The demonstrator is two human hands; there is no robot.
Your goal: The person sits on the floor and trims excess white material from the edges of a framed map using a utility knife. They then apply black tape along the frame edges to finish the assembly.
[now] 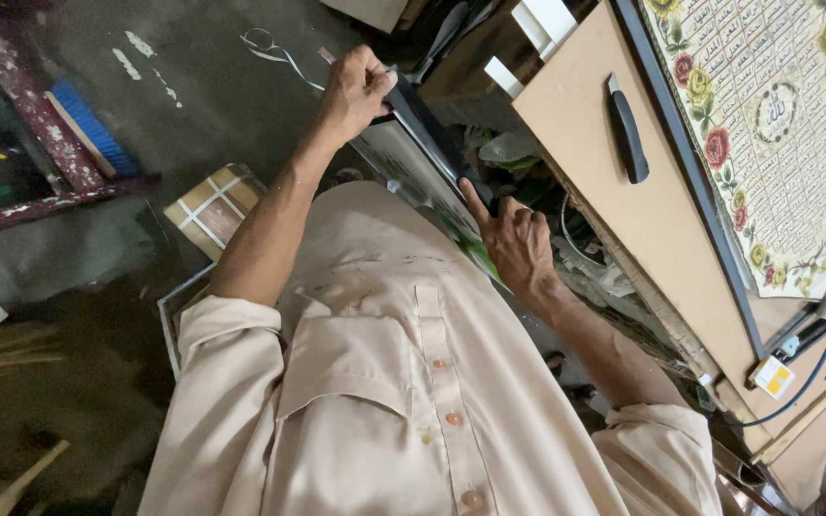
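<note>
**Framed picture held against the body, head view**

The left hand point(356, 91) clenched the far end of a dark-framed picture point(423, 158); the right hand point(518, 244) pressed its near edge, forefinger extended. Beyond the right hand lay a board point(614, 220) bearing a black-handled knife point(628, 129) and a floral framed print point(767, 134). Past the left hand lay scissors point(270, 48) and, farther off, a blue brush point(93, 129).

Dim left, brighter right; slight edge blur.

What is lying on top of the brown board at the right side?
On the brown board lie a black-handled tool and a dark-framed floral picture. Whatever lies under the picture is covered.
</note>
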